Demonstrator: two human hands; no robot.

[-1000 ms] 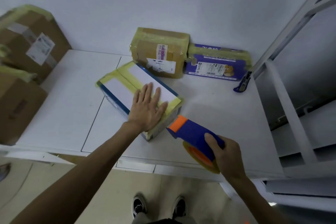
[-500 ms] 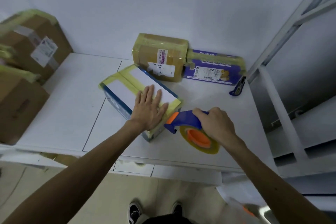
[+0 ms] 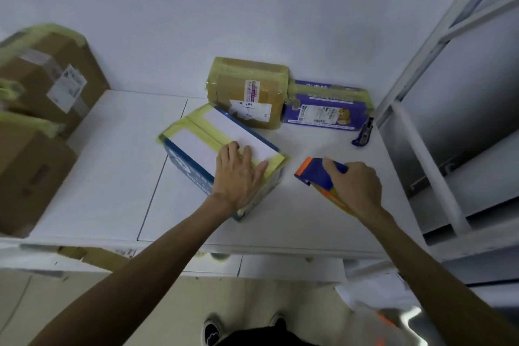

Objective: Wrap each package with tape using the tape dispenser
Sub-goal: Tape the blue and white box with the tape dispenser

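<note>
Left hand (image 3: 238,174) flat, fingers spread, pinning box (image 3: 196,146); right hand (image 3: 355,187) clamped on tape dispenser (image 3: 317,174), probably next laying another strip.

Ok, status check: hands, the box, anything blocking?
Left hand flat on blue-and-white box, steadying. Right hand gripping tape dispenser, apart from the box, off its right end. Table between them clear.

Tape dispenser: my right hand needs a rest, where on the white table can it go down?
Bare table lies left of the blue-and-white box, and between the tape dispenser and utility knife. The back is crowded.
</note>
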